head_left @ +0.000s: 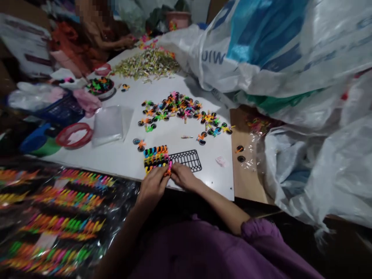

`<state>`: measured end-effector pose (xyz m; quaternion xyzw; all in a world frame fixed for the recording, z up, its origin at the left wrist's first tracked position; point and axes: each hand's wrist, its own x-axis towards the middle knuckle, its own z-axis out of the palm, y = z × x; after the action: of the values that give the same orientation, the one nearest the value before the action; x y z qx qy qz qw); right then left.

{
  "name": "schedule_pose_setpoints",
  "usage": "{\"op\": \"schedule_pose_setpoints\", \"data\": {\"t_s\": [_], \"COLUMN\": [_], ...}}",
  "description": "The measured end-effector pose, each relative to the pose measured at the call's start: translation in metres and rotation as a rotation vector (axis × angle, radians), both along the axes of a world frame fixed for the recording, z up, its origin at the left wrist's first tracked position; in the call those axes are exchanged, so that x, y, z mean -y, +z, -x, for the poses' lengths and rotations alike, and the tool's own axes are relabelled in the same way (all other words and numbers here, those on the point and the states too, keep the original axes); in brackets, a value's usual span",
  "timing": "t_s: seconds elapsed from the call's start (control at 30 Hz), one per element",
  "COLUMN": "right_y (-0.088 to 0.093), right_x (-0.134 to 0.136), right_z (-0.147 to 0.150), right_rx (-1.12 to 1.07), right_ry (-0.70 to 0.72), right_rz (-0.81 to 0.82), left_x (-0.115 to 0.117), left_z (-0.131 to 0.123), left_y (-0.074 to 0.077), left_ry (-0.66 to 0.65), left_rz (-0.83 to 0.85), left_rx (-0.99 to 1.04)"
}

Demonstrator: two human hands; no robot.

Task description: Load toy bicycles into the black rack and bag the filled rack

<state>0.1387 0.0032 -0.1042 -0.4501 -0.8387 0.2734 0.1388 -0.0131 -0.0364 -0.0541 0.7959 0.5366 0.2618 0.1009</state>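
Observation:
A black plastic rack (190, 159) lies at the near edge of the white table, its left part filled with rows of small colourful toy bikes (156, 155). My left hand (154, 182) is closed at the front of these rows, its fingertips around an orange toy piece (168, 170). Close beside it, my right hand (183, 176) has its fingers bent together at the rack's near side, touching the same pink and orange pieces. Beyond the rack is a loose pile of toy bikes (177, 104), with a small thin stick (186, 137) in front of it.
Clear plastic bags (107, 124), a red basket (74, 135) and a bowl of toy parts (100, 87) are on the left. Wrapped packs (64, 224) fill the lower left. Large white sacks (261, 50) bulge on the right. Another person's arm (113, 43) reaches towards a heap of yellowish pieces (148, 64).

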Motion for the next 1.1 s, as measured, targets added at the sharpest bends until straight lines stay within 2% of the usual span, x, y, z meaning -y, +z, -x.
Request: {"op": "schedule_pose_setpoints", "data": {"t_s": [0.1, 0.27, 0.47, 0.57, 0.73, 0.8, 0.93, 1.1], "right_y": [-0.004, -0.017, -0.023, -0.014, 0.017, 0.028, 0.040, 0.046], "right_x": [0.003, 0.009, 0.004, 0.007, 0.022, 0.027, 0.034, 0.041], "right_z": [0.000, -0.002, -0.004, -0.012, -0.037, -0.043, -0.046, -0.042], "right_rx": [-0.036, -0.111, -0.401, -0.425, -0.310, -0.269, -0.191, -0.046], "right_ry": [-0.004, -0.025, -0.092, -0.060, -0.072, -0.055, -0.071, -0.089], "right_rz": [-0.027, -0.086, -0.063, -0.022, 0.015, 0.016, -0.010, -0.031], "left_x": [-0.001, 0.000, -0.001, 0.000, 0.006, 0.009, 0.011, 0.014], "left_z": [-0.002, -0.001, 0.001, 0.002, -0.008, -0.018, -0.033, -0.036], "left_y": [0.006, 0.007, 0.001, 0.006, 0.030, 0.037, 0.034, 0.024], "left_ry": [0.029, -0.014, 0.030, 0.020, -0.035, -0.032, 0.003, 0.171], "left_rz": [0.080, 0.091, 0.054, 0.093, 0.031, 0.061, 0.300, 0.493], "left_rx": [-0.015, -0.034, -0.060, -0.066, 0.015, 0.089, 0.319, 0.551]}}
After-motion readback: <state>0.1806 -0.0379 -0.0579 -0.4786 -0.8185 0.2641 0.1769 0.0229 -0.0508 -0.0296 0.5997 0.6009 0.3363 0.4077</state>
